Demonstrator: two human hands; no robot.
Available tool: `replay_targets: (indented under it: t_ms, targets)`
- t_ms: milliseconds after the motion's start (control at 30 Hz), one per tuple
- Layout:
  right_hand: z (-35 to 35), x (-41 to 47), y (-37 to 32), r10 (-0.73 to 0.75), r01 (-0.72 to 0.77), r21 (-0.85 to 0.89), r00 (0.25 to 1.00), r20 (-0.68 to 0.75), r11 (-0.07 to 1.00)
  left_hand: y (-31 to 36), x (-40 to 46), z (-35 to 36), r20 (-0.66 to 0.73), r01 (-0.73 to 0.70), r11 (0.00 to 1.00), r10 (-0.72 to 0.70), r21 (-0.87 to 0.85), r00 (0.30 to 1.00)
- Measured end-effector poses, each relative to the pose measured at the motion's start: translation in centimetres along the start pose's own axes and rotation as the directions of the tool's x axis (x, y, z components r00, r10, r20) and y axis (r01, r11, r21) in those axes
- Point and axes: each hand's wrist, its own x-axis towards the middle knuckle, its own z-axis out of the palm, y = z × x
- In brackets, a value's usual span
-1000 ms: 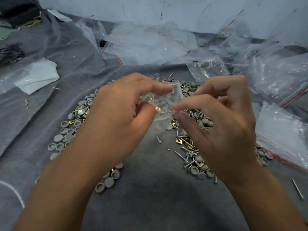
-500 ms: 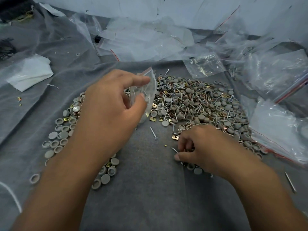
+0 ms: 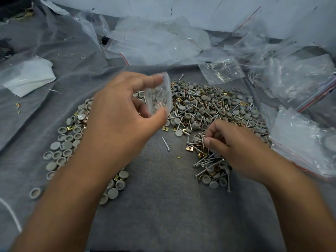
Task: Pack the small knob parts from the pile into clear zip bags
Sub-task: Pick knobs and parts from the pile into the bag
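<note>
Bare grey cloth (image 3: 163, 206) lies open between the knob pile (image 3: 218, 110) and loose caps (image 3: 63, 142).

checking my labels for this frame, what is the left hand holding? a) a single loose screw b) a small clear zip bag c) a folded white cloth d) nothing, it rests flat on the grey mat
b: the left hand pinches a small clear zip bag between thumb and fingers, held up over the pile of parts, with a few pieces visible through the plastic.
</note>
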Motion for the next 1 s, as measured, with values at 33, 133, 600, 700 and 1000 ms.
replay_targets:
  t_ms: [33,133,600,700,1000]
  targets:
    - [0.0,0.1,0.1,-0.007,0.007,0.017,1.0,-0.005,1.0,0.0,0.0,0.0,0.019,-0.001,1.0,0.001,-0.001,1.0]
    - [-0.4,-0.1,0.3,-0.051,0.048,0.049,0.997,0.055,0.998,0.1,-0.1,0.2,0.08,-0.004,1.0,0.004,0.0,0.997]
    - [0.2,0.1,0.6,-0.178,0.21,-0.153,0.963,0.201,0.966,1.3,-0.4,0.7,0.355,-0.095,0.97,0.01,0.224,0.935]
    - [0.4,-0.1,0.8,-0.173,0.214,-0.186,0.962,0.212,0.959,1.2,-0.5,0.7,0.348,-0.097,0.973,0.019,0.209,0.937]
    - [-1.2,-0.5,-0.5,-0.198,0.233,0.272,0.968,-0.151,0.934,1.0,-0.6,1.0,0.366,-0.057,0.982,-0.014,0.183,0.93]
